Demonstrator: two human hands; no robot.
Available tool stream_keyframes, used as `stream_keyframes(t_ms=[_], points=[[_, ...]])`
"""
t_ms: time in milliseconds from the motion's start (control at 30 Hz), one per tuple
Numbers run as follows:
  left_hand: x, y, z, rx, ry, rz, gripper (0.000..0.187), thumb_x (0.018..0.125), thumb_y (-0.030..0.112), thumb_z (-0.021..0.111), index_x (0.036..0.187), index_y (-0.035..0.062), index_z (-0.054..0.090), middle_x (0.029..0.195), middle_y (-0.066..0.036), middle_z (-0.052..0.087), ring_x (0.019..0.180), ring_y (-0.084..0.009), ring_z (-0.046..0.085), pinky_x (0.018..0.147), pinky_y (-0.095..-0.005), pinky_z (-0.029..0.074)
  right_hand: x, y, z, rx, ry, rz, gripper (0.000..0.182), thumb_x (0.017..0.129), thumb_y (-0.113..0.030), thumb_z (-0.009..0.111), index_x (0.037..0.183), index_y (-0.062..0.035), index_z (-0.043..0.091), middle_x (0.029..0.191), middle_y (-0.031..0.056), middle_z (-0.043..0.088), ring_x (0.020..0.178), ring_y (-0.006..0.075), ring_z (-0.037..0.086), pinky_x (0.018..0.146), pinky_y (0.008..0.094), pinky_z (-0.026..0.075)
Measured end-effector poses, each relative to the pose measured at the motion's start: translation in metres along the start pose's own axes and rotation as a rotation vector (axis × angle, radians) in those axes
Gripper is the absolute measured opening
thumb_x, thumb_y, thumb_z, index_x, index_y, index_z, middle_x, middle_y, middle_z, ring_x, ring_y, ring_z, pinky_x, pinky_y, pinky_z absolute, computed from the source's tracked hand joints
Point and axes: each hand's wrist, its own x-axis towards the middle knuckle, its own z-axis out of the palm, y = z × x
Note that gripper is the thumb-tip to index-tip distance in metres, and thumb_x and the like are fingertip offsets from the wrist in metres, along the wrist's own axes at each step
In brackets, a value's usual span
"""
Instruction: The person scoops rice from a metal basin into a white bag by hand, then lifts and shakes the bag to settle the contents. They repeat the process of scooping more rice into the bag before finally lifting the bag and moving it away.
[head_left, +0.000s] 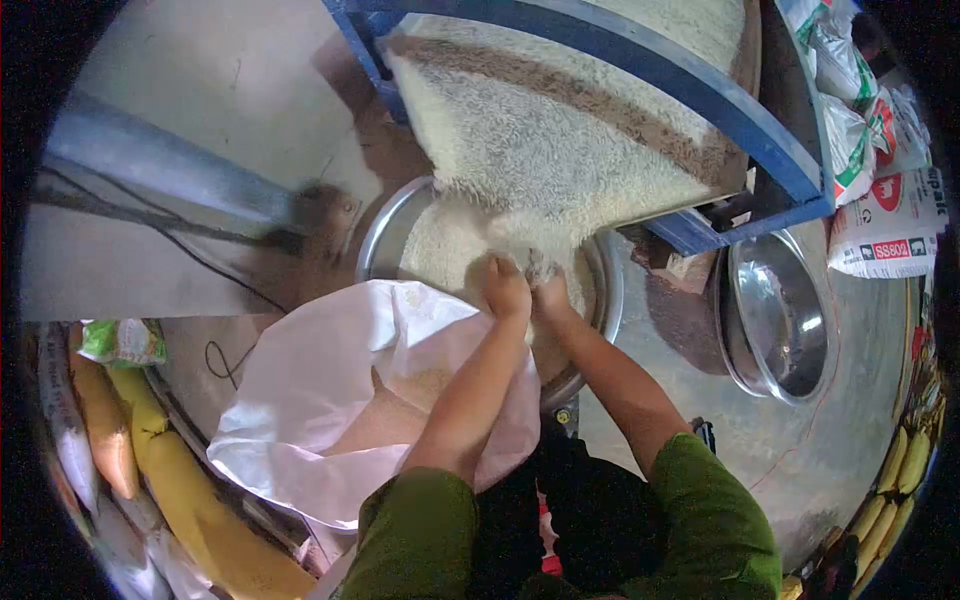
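Side by side, my left hand (pixel 508 287) and my right hand (pixel 548 290) reach into a wide metal basin (pixel 613 290). White rice (pixel 440 243) fills the basin's far part. A pale, smeared patch of grain covers the fingers of both hands, so their closing is hidden. Just beyond them, rice (pixel 540 140) lies thick on a sloping tray and reaches down to the basin. Close to my left forearm stands an open white sack (pixel 290 370) with light brown, fine material (pixel 390 415) inside; it overlaps the basin's near left edge.
A curved blue metal frame (pixel 650 45) spans the tray. On the floor to the right are stacked metal basins (pixel 785 315). Printed sacks (pixel 885 225) hang at upper right. Filled yellow sacks (pixel 200 500) lie at left, below a grey-blue pipe (pixel 170 160) and a black cable.
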Motion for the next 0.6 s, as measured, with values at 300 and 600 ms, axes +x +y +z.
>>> stream_keyframes(t_ms=[300, 600], points=[[-0.03, 0.079, -0.097, -0.909, 0.31, -0.219, 0.038, 0.084, 0.031, 0.036, 0.102, -0.0001, 0.048, 0.097, -0.011, 0.052, 0.084, -0.0211, 0.051, 0.077, -0.0297, 0.038, -0.049, -0.088, 0.053, 0.513, -0.078, 0.096, 0.035, 0.078, -0.028, 0.044, 0.096, 0.0017, 0.051, 0.088, 0.0076, 0.052, 0.079, 0.0171, 0.048, 0.073, 0.0284, 0.038], [-0.1, -0.006, -0.219, -1.181, 0.165, -0.28, 0.036, 0.085, 0.028, 0.034, 0.105, 0.0003, 0.043, 0.104, -0.011, 0.047, 0.091, -0.0216, 0.048, 0.079, -0.0312, 0.039, -0.159, -0.075, 0.109, -0.329, -0.647, 0.053, 0.032, 0.083, -0.024, 0.04, 0.091, 0.0031, 0.054, 0.091, 0.0146, 0.055, 0.085, 0.018, 0.049, 0.076, 0.03, 0.037]])
